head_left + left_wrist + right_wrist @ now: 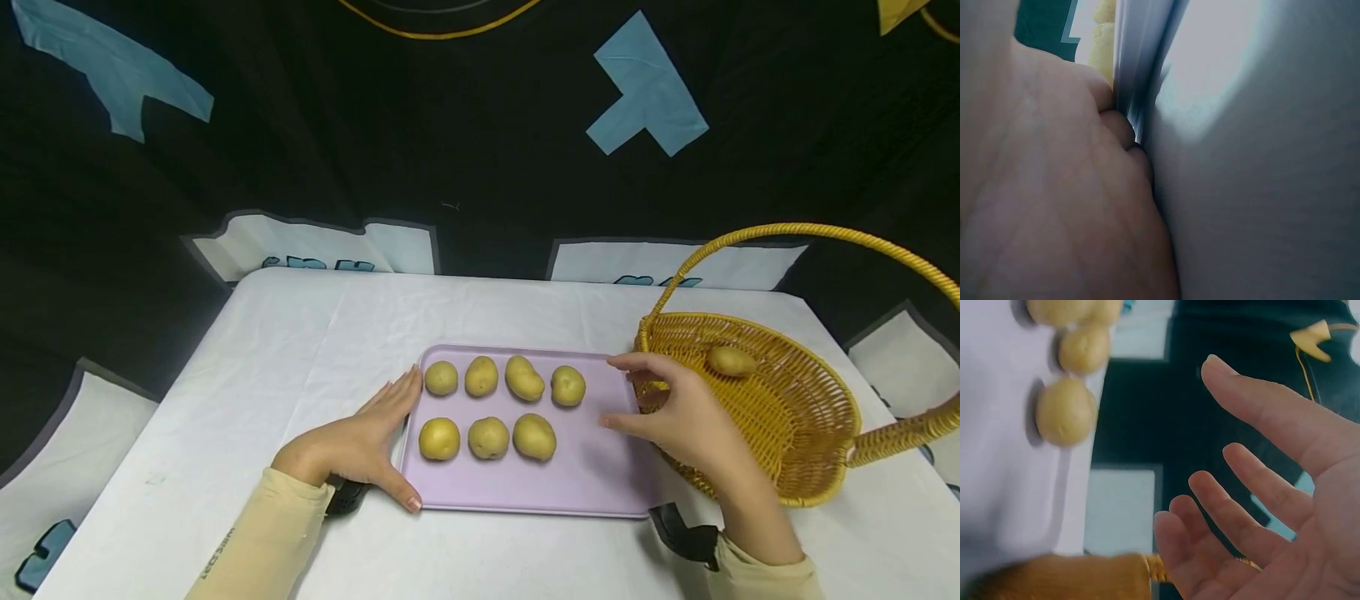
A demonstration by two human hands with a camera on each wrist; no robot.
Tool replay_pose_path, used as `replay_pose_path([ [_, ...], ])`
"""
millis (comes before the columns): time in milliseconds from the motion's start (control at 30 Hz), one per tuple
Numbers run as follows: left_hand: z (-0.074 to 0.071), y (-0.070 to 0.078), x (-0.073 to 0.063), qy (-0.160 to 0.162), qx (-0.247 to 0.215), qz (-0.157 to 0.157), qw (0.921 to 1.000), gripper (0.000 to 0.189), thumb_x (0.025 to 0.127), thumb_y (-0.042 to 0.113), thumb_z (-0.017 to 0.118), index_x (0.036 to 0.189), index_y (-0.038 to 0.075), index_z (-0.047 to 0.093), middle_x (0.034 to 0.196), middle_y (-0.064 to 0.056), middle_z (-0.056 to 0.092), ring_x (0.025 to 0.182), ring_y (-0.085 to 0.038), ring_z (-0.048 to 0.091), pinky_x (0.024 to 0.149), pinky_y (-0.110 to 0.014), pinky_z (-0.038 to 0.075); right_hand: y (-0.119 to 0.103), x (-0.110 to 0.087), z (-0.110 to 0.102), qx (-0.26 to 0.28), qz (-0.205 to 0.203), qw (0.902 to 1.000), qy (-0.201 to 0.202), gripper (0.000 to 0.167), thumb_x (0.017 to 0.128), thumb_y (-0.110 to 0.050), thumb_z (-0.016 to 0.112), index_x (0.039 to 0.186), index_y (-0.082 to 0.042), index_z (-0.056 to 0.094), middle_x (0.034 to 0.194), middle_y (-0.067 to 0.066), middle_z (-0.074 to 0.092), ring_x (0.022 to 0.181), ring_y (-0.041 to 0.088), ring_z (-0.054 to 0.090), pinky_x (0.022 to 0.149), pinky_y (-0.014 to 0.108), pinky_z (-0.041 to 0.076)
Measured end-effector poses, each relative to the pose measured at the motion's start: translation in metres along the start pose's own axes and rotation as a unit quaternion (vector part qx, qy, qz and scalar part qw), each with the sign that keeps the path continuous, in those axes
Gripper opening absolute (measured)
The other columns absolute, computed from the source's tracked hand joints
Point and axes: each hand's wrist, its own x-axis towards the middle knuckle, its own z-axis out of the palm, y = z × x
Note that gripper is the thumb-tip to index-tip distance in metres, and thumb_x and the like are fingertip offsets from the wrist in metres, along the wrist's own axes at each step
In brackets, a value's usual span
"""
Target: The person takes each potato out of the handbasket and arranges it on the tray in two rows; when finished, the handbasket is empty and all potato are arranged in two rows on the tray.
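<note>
A lilac tray [592, 487] lies on the white table, bearing several potatoes in a back row [524, 379] and three in a front row [488, 438]. My left hand [367, 442] rests against the tray's left edge with fingers extended and thumb at the front corner; the left wrist view shows its fingers right at the rim. Above the tray's right end hovers my right hand [678, 412], thumb and fingers spread apart, nothing between them. The right wrist view also shows that hand [1260, 506] empty, with a tray potato [1065, 412] off to one side.
At the tray's right stands a yellow wicker basket [825, 417] with a tall arched handle [810, 229]. One potato [731, 361] lies inside it, near the back wall. Behind the white-covered table [187, 467] hangs a dark patterned cloth [480, 150].
</note>
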Motion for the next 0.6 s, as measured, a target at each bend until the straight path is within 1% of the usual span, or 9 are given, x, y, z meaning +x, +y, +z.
replay_pose_path([
  [100,0.000,0.000,0.001,-0.001,0.000,-0.001,1.0000,0.163,0.048,0.065,0.092,0.158,-0.002,-0.007,0.166,-0.017,-0.012,0.152,-0.030,-0.009,0.122,-0.050,-0.001,0.003,-0.003,-0.013,-0.005,0.013,0.9998,0.012,0.061,0.073,-0.023,0.093,0.126,-0.008,0.066,0.123,0.011,0.066,0.107,0.030,0.062,0.088,0.046,0.057],
  [233,0.001,0.000,0.001,0.000,0.001,-0.001,1.0000,0.163,0.047,0.065,0.092,0.158,-0.002,-0.007,0.166,-0.017,-0.012,0.152,-0.030,-0.009,0.122,-0.050,-0.001,0.006,-0.006,-0.025,-0.015,0.031,0.9992,0.019,0.065,0.075,-0.031,0.091,0.131,-0.010,0.065,0.130,0.012,0.063,0.112,0.033,0.061,0.090,0.045,0.056],
  [267,0.001,0.000,0.001,0.001,0.001,0.000,1.0000,0.163,0.047,0.066,0.092,0.158,-0.002,-0.007,0.166,-0.017,-0.012,0.152,-0.031,-0.009,0.122,-0.050,-0.001,0.007,-0.007,-0.027,-0.016,0.032,0.9991,0.021,0.066,0.075,-0.032,0.091,0.131,-0.010,0.064,0.130,0.012,0.062,0.113,0.034,0.061,0.090,0.043,0.057],
  [400,0.001,-0.001,0.001,0.003,-0.002,-0.004,1.0000,0.163,0.047,0.066,0.092,0.159,-0.001,-0.007,0.166,-0.016,-0.011,0.152,-0.033,-0.009,0.122,-0.051,0.000,0.016,-0.010,-0.039,-0.011,0.043,0.9985,0.032,0.066,0.078,-0.033,0.089,0.133,-0.009,0.063,0.133,0.014,0.060,0.112,0.035,0.060,0.084,0.021,0.055],
  [433,0.001,-0.001,0.000,0.003,-0.002,-0.005,1.0000,0.163,0.047,0.066,0.092,0.159,-0.001,-0.007,0.166,-0.016,-0.011,0.152,-0.033,-0.009,0.122,-0.052,0.000,0.018,-0.011,-0.042,-0.016,0.050,0.9979,0.037,0.065,0.078,-0.034,0.088,0.133,-0.010,0.063,0.133,0.014,0.060,0.112,0.034,0.060,0.082,0.017,0.053],
  [467,0.001,-0.001,0.000,0.002,-0.003,-0.005,1.0000,0.163,0.047,0.067,0.092,0.159,-0.001,-0.006,0.166,-0.016,-0.011,0.152,-0.033,-0.009,0.122,-0.052,0.000,0.021,-0.012,-0.046,-0.016,0.057,0.9975,0.040,0.065,0.079,-0.034,0.087,0.134,-0.010,0.062,0.134,0.014,0.059,0.113,0.034,0.059,0.081,0.016,0.052],
  [500,0.001,-0.001,0.000,0.002,-0.003,-0.005,1.0000,0.163,0.047,0.066,0.092,0.159,-0.001,-0.006,0.166,-0.016,-0.011,0.152,-0.033,-0.009,0.122,-0.052,0.000,0.024,-0.014,-0.049,-0.016,0.068,0.9967,0.041,0.065,0.080,-0.035,0.087,0.135,-0.010,0.062,0.135,0.015,0.059,0.114,0.034,0.059,0.083,0.020,0.052],
  [533,0.000,-0.001,0.000,0.002,-0.003,-0.003,1.0000,0.163,0.047,0.066,0.092,0.159,-0.001,-0.007,0.166,-0.016,-0.011,0.152,-0.033,-0.008,0.122,-0.052,0.000,0.027,-0.015,-0.052,-0.019,0.081,0.9957,0.039,0.066,0.081,-0.037,0.086,0.137,-0.011,0.061,0.135,0.016,0.058,0.115,0.035,0.058,0.086,0.026,0.053],
  [600,0.000,0.000,0.000,0.003,-0.004,-0.001,1.0000,0.163,0.047,0.066,0.092,0.159,-0.001,-0.007,0.166,-0.016,-0.011,0.152,-0.033,-0.009,0.122,-0.052,-0.001,0.034,-0.016,-0.058,-0.028,0.101,0.9941,0.028,0.067,0.082,-0.039,0.084,0.138,-0.012,0.060,0.136,0.018,0.057,0.118,0.038,0.055,0.092,0.043,0.052],
])
